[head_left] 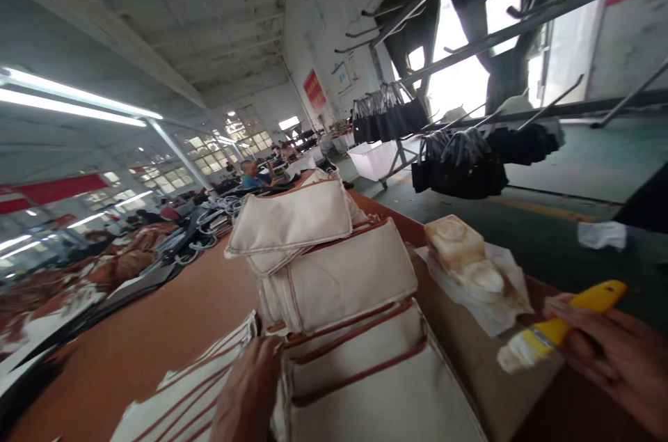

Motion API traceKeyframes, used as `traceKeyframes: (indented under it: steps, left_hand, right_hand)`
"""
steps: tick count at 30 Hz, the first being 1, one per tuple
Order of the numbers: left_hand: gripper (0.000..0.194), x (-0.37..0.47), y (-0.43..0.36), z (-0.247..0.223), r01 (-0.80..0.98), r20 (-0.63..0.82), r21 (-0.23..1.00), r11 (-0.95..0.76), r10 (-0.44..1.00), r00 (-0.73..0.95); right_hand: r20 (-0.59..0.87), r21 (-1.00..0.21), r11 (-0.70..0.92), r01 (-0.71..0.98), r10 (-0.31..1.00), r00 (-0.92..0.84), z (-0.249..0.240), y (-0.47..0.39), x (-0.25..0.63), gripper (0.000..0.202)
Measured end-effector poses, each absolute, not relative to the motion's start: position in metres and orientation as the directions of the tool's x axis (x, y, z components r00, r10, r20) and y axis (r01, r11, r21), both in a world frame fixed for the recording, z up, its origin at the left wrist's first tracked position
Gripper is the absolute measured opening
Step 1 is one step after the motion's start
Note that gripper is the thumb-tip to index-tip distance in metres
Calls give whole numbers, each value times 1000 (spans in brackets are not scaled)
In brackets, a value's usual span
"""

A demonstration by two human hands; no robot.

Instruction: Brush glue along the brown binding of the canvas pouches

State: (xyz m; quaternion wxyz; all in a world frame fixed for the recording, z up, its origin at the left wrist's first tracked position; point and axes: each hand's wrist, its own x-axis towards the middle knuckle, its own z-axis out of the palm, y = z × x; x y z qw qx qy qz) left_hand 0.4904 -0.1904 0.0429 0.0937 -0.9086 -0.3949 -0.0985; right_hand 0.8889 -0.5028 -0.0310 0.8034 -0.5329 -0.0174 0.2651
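Brush [553, 334] in right hand [616, 358]

The left hand [248, 386] is cut off by the bottom edge, its fingertips hidden behind the nearest cream bag [376, 386]. The right hand [616, 358] runs off the right edge. Its palm hides the middle of the yellow brush [563, 327]. Far left, seated workers [250, 174] are too small and blurred to make out.
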Motion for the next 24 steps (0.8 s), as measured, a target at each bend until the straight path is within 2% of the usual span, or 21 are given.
traceKeyframes:
  steps: [3, 5, 10, 14, 16, 19, 21, 24]
  left_hand:
    - [19, 600, -259, 25, 557, 102, 54, -828, 560, 822]
    - [18, 650, -295, 9, 523, 42, 119, -844, 531, 847]
    - [12, 692, -317, -13, 653, -39, 31, -756, 652, 757]
    - [5, 692, -314, -7, 670, -89, 103, -735, 664, 742]
    - [4, 690, -317, -4, 667, -45, 111, -736, 667, 744]
    - [11, 681, -324, -2, 619, 97, 24, -785, 618, 780]
    - [14, 668, -327, 1, 578, 265, 17, -816, 561, 784]
    - [15, 644, -329, 12, 603, 524, 65, -795, 541, 658]
  right_hand:
    - [-291, -813, 304, -497, 527, 798, -23, -499, 891, 32]
    - [-293, -799, 309, -515, 549, 783, -21, -500, 889, 35]
    - [-260, -782, 335, -526, 592, 763, -29, -511, 888, 34]
    - [-238, -766, 364, -530, 605, 760, -39, -518, 894, 31]
    - [-234, -757, 372, -537, 612, 755, -42, -520, 897, 30]
    - [-232, -745, 383, -546, 619, 751, -44, -523, 900, 29]
    - [-229, -746, 393, -538, 608, 760, -43, -526, 902, 28]
    - [-207, -763, 414, -497, 573, 793, -40, -531, 907, 27]
